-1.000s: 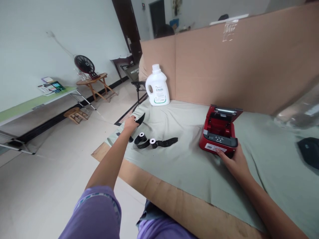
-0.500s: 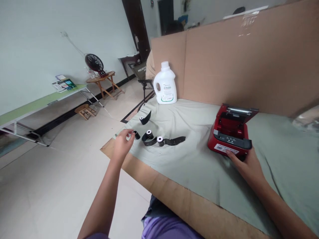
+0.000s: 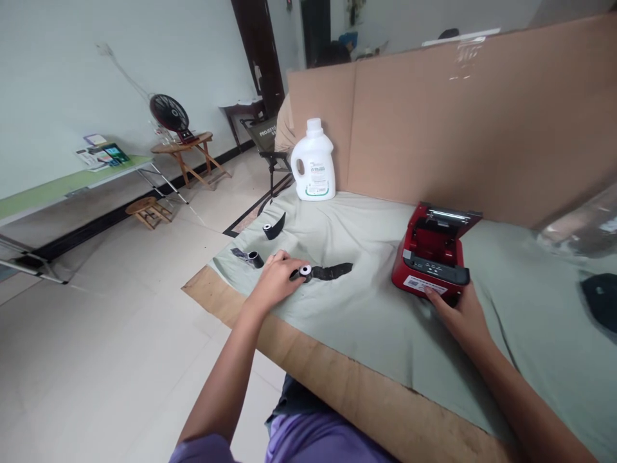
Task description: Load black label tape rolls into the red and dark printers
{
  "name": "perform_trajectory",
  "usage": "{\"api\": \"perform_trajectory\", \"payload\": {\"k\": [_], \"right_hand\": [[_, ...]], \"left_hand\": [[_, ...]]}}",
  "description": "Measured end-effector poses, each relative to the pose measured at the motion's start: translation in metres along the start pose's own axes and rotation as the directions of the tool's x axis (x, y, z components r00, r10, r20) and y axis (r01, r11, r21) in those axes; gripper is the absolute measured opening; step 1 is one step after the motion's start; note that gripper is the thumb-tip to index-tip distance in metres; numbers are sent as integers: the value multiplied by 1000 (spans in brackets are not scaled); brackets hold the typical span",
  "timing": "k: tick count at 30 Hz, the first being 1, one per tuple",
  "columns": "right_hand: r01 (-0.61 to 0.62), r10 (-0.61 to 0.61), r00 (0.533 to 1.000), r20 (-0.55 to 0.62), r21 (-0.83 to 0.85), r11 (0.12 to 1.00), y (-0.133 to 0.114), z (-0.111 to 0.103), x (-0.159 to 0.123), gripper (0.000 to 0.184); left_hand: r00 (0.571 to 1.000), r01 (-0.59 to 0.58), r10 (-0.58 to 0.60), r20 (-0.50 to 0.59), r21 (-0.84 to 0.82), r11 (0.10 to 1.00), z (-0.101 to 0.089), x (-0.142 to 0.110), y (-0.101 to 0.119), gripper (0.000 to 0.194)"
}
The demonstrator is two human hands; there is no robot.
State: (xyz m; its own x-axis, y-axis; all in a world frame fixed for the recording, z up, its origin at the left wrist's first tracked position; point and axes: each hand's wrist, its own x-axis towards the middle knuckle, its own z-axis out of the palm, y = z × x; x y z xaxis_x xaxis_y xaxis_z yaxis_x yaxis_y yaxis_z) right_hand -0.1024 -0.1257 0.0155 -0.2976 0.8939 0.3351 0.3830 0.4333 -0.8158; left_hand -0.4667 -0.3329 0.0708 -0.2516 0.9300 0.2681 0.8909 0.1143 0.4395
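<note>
My left hand (image 3: 277, 278) is over the cloth, thumb and forefinger closed around the near black ribbon roll (image 3: 305, 272), which has a white core. A loose black strip (image 3: 332, 272) trails right from that roll. The second white-cored roll beside it is now hidden behind my hand. To the left, a black roll (image 3: 255, 259) lies tipped with its strip out, and another black roll (image 3: 268, 230) with a curled tail stands further back. My right hand (image 3: 463, 315) grips the lower right front of a red label printer (image 3: 431, 257), whose lid is raised.
A white jug (image 3: 314, 164) stands at the table's back left, before a cardboard panel (image 3: 409, 122). Clear plastic wrapping (image 3: 578, 222) and a dark object (image 3: 600, 299) lie at right. The bare wooden table edge (image 3: 337, 366) runs in front.
My left hand has moved right from beside the leftmost roll to the white-cored rolls, fingers closing on the nearer one. My right hand still holds the printer. The view has shifted slightly.
</note>
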Motion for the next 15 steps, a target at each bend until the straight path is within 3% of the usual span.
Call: {"api": "perform_trajectory", "payload": {"k": [2,4,6,9,12,13,15], "right_hand": [[45,-47,998,-29,-47,998,-3,-1,-2,61],[147,-167,979,-119,-163,976,-12,-3,-5,71],[283,-340,924,-175,-283,916,-28,-4,-10,77],[444,-456,890,-4,-224,867,-60,-2,-17,50],[321,-322,926,196,33,946,-90,9,-20,31],[232,-251,942,221,111,966,-98,12,-20,32],[53,-104,974,202,242,969,-110,18,-16,37]], "left_hand": [[999,22,-25,-35,-86,996,-1,-1,5,22],[988,75,-113,-106,-312,947,3,-1,13,20],[962,90,-232,-145,-631,770,15,1,26,27],[946,37,-311,-94,-920,390,46,10,59,46],[958,15,-286,-34,-986,166,77,24,109,50],[963,9,-267,-28,-990,140,86,29,126,49],[969,-5,-243,-47,-985,170,100,40,160,44]]}}
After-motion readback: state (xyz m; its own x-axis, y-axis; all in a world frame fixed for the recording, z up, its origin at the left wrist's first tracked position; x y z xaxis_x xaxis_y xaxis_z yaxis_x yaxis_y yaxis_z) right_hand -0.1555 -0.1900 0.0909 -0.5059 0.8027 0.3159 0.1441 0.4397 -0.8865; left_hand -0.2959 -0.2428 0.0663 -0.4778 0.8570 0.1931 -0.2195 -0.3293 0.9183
